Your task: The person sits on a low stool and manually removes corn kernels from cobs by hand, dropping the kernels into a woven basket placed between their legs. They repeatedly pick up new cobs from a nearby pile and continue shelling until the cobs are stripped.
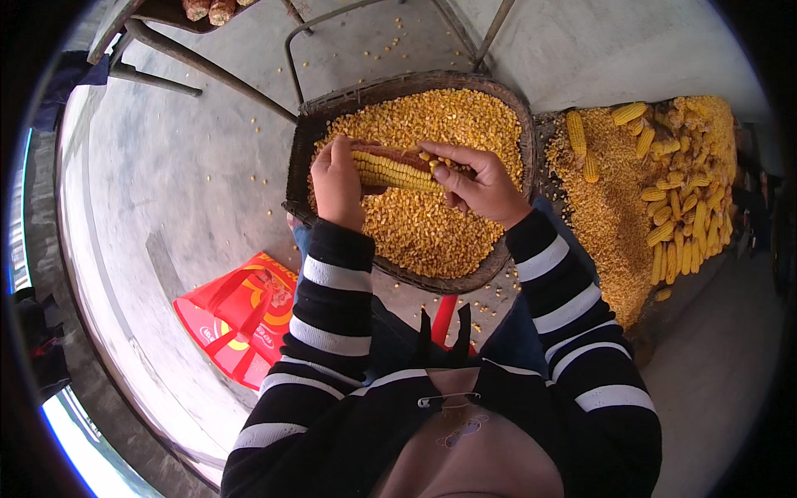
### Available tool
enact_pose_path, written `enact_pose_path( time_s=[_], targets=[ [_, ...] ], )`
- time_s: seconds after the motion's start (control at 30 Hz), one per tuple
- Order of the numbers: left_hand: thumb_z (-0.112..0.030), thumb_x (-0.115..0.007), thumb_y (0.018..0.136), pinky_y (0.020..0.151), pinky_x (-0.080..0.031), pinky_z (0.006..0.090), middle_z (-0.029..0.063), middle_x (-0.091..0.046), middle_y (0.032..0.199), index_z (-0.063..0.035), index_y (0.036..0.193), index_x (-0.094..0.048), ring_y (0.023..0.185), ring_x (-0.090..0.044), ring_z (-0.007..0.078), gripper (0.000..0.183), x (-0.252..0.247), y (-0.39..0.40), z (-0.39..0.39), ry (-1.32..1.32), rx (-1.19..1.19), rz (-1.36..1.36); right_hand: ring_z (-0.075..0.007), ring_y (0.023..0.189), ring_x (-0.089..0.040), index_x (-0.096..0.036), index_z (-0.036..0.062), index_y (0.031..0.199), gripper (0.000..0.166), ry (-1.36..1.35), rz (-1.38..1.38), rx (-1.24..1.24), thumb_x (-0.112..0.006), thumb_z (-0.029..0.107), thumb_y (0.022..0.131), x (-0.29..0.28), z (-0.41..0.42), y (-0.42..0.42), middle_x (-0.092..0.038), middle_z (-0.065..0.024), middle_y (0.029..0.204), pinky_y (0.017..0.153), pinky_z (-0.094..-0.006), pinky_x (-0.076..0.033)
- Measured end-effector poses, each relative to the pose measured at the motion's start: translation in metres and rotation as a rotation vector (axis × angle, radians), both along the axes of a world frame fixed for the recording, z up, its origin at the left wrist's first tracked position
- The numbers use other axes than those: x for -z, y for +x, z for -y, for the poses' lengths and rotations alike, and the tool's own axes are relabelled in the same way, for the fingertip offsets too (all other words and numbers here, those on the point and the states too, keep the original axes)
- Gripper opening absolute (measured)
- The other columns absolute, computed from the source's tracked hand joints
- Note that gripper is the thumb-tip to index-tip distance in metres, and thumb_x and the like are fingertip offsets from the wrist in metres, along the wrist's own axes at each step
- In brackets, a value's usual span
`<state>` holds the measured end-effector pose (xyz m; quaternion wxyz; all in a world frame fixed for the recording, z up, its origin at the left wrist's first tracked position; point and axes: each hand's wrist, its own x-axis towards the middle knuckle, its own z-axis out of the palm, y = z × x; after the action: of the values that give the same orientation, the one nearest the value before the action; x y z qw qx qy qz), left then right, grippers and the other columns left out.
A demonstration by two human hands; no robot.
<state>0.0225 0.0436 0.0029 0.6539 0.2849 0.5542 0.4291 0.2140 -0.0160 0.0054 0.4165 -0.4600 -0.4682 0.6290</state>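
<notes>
An ear of dried corn (395, 171) lies crosswise between my hands, above a woven basket (530, 140). Part of its upper side is bare reddish cob, while rows of yellow kernels cover the side facing me. My left hand (336, 183) grips the left end with the thumb on top. At the right end, my right hand (479, 180) has its thumb and forefinger against the ear, with several loose kernels between them. Loose corn kernels (429, 249) fill much of the basket below. The fingers under the ear are partly hidden.
Right of the basket, a heap of kernels (610, 230) bears many whole ears (694, 218) beside the wall. A red bag (240, 317) rests on the floor at left. Metal legs (205, 65) of furniture stand beyond the basket. Stray kernels dot the concrete floor (236, 143).
</notes>
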Motion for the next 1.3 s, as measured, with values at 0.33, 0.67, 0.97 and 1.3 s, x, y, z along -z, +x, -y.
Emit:
enact_pose_path(
  time_s=[0.33, 0.67, 0.97, 1.3],
  targets=[
    [-0.025, -0.041, 0.092, 0.042, -0.048, 0.0275, 0.0084, -0.062, 0.074, 0.0010, 0.087, -0.057, 0.055, -0.059, 0.0164, 0.031, 0.015, 0.005, 0.004, 0.118, 0.018, -0.119, -0.0130, 0.075, -0.062, -0.055, 0.0039, 0.120, 0.037, 0.318, 0.360, -0.005, -0.055, 0.025, 0.090, 0.015, -0.002, -0.008, -0.065, -0.0083, 0.097, 0.069, -0.0258, -0.050],
    [-0.022, -0.044, 0.092, 0.052, -0.045, 0.0239, 0.0076, -0.062, 0.070, 0.0036, 0.082, -0.058, 0.059, -0.058, 0.0125, 0.031, 0.005, 0.014, 0.010, 0.158, 0.085, -0.136, -0.0170, 0.069, -0.062, -0.060, 0.0011, 0.110, 0.036, 0.481, 0.415, 0.068, -0.053, 0.030, 0.090, 0.023, -0.003, -0.018, -0.065, -0.0136, 0.078, 0.064, -0.0272, -0.048],
    [-0.024, -0.048, 0.091, 0.053, -0.043, 0.0242, 0.0054, -0.060, 0.069, 0.0046, 0.083, -0.059, 0.059, -0.053, 0.0103, 0.032, 0.015, 0.018, 0.015, 0.266, 0.140, -0.394, -0.0143, 0.094, -0.059, -0.051, -0.0021, 0.120, 0.037, 0.348, 0.387, -0.077, -0.047, 0.024, 0.094, 0.013, -0.003, -0.019, -0.062, -0.0124, 0.105, 0.080, -0.0261, -0.047],
    [-0.037, -0.045, 0.093, 0.056, -0.044, 0.0298, 0.0104, -0.059, 0.065, 0.0045, 0.084, -0.060, 0.060, -0.056, 0.0161, 0.045, 0.027, 0.020, 0.017, 0.361, 0.190, -0.510, -0.0154, 0.072, -0.061, -0.058, 0.0041, 0.115, 0.042, 0.193, 0.416, -0.016, -0.047, 0.038, 0.092, 0.018, -0.002, -0.023, -0.065, -0.0116, 0.084, 0.063, -0.0268, -0.047]
  ],
)
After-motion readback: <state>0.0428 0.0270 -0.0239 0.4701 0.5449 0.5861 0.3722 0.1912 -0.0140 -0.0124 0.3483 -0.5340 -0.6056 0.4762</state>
